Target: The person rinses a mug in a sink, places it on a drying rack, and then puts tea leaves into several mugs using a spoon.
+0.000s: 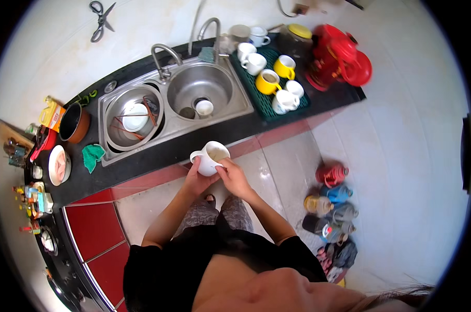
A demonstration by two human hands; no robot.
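Nearest to the camera was the person's black shirt point(162, 270), and beyond it two bare hands met around a white mug point(210, 158). This mug was between the fingers of both hands, in the air, just in front of the near edge of the dark tabletop point(142, 167); its handle pointed to the left and its mouth was turned upward. The left hand point(198, 182) was closed about the near left side, with the thumb below the handle; its other fingers were partly hidden, so I cannot tell exactly how they were bent. The right hand point(235, 179) was curled, and its fingers pressed against the near right side of the mug. Both elbows were bent, and the forearms came inward from left and right until the hands were almost together. Farther away was the metal double sink point(240, 101), and to the right of it, a green tray point(266, 108) carried white and yellow mugs point(267, 82).
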